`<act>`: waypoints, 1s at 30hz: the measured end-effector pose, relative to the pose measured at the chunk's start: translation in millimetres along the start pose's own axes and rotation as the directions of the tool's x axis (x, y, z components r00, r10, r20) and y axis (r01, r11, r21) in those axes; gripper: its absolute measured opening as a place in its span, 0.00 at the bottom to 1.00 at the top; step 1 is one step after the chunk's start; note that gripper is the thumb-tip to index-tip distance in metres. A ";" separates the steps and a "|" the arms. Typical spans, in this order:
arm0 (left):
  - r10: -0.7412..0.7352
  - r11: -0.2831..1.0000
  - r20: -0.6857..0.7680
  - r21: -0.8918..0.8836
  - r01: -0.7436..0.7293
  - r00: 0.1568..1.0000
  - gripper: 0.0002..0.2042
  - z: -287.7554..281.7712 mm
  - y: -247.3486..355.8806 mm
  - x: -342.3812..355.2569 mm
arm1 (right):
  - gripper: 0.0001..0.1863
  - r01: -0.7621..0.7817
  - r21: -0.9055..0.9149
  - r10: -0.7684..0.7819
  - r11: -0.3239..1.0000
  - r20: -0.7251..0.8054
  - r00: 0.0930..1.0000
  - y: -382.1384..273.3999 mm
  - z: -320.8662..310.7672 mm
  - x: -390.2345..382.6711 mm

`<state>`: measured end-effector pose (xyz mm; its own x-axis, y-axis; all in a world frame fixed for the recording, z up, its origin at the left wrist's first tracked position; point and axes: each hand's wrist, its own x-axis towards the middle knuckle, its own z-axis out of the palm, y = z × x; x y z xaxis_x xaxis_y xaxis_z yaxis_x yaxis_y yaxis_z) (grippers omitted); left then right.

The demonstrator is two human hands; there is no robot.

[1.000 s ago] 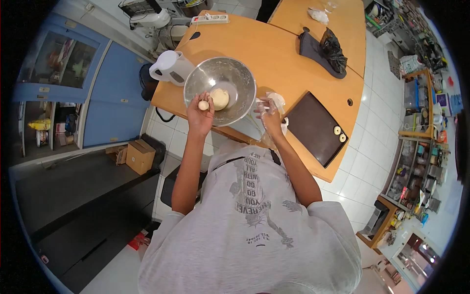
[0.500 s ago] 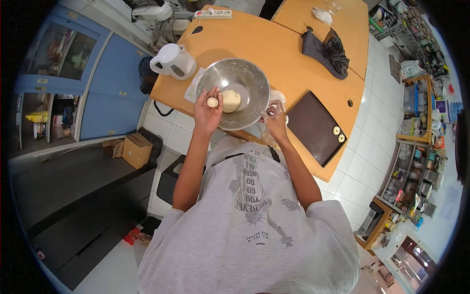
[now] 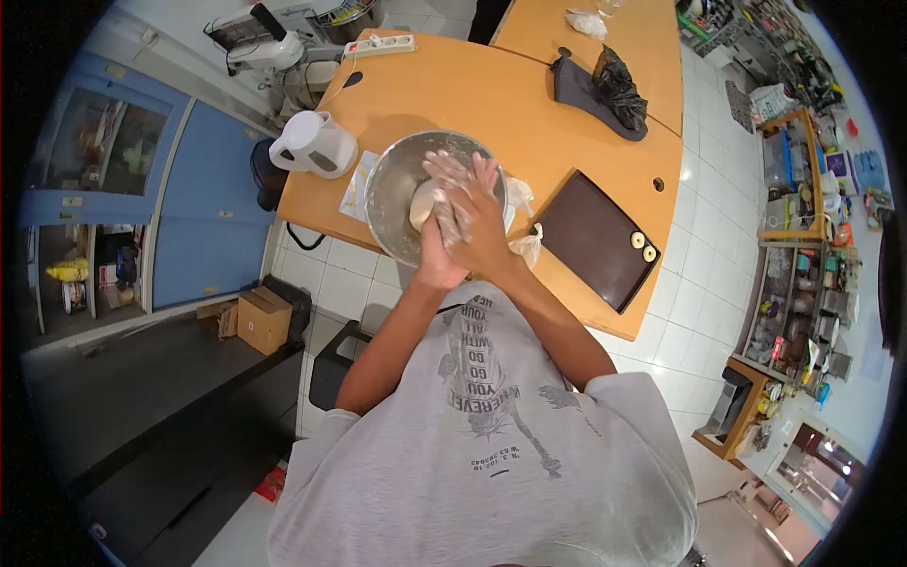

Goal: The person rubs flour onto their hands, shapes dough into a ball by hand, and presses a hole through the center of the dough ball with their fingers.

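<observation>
Left grip (image 3: 440, 253) and right grip (image 3: 472, 210) press together over round silver metal bowl (image 3: 388, 197).
Right one on top, flour-dusted; can't tell if anything's between. Pale rounded dough lump (image 3: 420, 208) sits in bowl, partly hidden.

Dough (image 3: 420, 208) lies in the bowl (image 3: 387, 196), left of the tray (image 3: 590, 241).

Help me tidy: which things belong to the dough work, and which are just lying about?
Apparently in use:
dough lump
steel mixing bowl
dark baking tray
two dough rings

Apparently lying about:
white electric kettle
power strip
black plastic bag
</observation>
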<state>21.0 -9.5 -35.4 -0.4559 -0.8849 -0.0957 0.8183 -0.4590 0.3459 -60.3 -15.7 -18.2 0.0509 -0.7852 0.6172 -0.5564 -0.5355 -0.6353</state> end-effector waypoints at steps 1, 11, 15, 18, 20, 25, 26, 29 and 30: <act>-0.008 0.996 -0.107 0.087 0.018 0.994 0.33 -2.4 5.0 2.1 | 0.19 -0.001 -0.012 0.000 1.000 -0.015 1.000 2.2 5.6 4.8; 0.058 0.933 -0.045 0.357 -0.038 0.997 0.34 11.4 19.9 -2.6 | 0.26 -0.101 0.230 0.066 0.968 0.155 0.986 20.9 27.4 -3.3; 0.043 0.983 -0.106 0.184 -0.023 0.993 0.35 0.6 45.5 4.9 | 0.26 -0.170 0.282 0.187 0.944 -0.033 0.982 11.5 37.9 -13.2; 0.277 0.870 0.151 0.380 -0.314 0.949 0.40 -29.8 37.1 20.7 | 0.23 -0.058 0.463 0.077 0.885 -0.022 0.997 -11.4 43.3 -15.4; 0.201 0.947 0.088 0.239 -0.216 0.976 0.40 -50.5 15.6 12.2 | 0.22 -0.084 0.428 0.077 0.900 0.034 0.996 -8.5 36.8 -8.3; -0.031 0.934 0.045 -0.354 0.045 0.999 0.35 -26.0 11.5 2.4 | 0.21 -0.163 0.187 0.172 0.969 -0.031 0.985 36.7 33.9 -19.4; -0.009 0.992 -0.238 0.123 0.040 0.971 0.39 -11.3 23.5 7.6 | 0.20 -0.204 0.294 0.213 0.934 0.001 0.977 36.2 38.1 -33.7; 0.088 0.983 0.084 -0.169 -0.073 0.993 0.38 -45.7 31.2 23.5 | 0.20 -0.112 0.402 0.098 0.909 0.055 0.994 1.0 36.2 -25.0; 0.103 0.894 0.178 -0.448 -0.013 0.979 0.38 -43.6 28.8 25.0 | 0.20 0.014 0.394 -0.036 0.919 0.049 0.998 -7.6 31.7 -18.0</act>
<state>48.4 -48.3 -68.5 -0.4238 -0.8992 0.1084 0.8943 -0.4344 -0.1072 -30.7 -7.3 -39.3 0.1114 -0.7795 0.6165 -0.1842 -0.6258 -0.7579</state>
